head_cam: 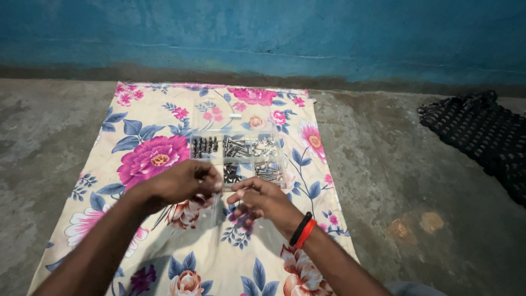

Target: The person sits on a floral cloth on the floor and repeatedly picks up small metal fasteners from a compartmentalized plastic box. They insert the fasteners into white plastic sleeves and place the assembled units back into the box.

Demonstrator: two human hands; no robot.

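Note:
A clear plastic organiser box (239,155) with several compartments of metal screws and bolts lies open on a floral cloth (148,131), its clear lid (219,112) folded back toward the wall. My left hand (183,182) hovers at the box's near left corner, fingers pinched on something small that I cannot make out. My right hand (262,201) is just to the right of it, fingers curled, close to the box's front edge. A black and a red band sit on my right wrist.
The cloth lies on a grey concrete floor (394,164) against a blue wall (274,33). A dark knitted mat (482,137) lies on the floor at the right.

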